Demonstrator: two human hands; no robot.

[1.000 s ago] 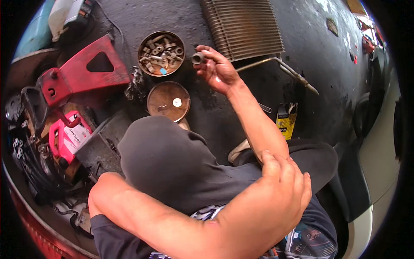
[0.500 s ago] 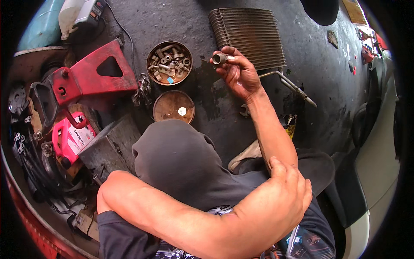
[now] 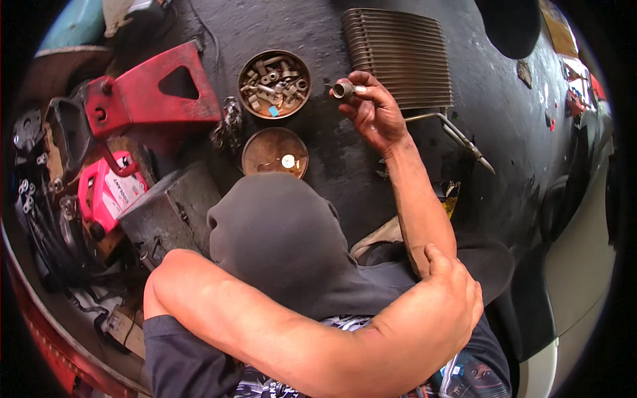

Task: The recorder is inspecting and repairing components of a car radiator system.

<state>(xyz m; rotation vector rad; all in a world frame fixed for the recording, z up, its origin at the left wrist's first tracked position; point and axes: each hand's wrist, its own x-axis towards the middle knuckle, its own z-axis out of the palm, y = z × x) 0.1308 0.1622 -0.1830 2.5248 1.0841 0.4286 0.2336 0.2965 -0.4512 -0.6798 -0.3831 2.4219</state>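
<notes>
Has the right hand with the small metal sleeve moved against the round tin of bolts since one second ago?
Cannot tell for sure. The right hand holds the metal sleeve just right of the tin of bolts, much as before; the head camera itself shifted.

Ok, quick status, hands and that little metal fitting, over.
Right hand pinching small metal fitting above the dark floor. Left hand gripping right forearm. Round tin of bolts beside it, not touching.

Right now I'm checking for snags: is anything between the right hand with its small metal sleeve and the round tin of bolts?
Nothing visible: the right hand holds the metal sleeve just right of the tin of bolts, with only bare dark floor between them.
</notes>
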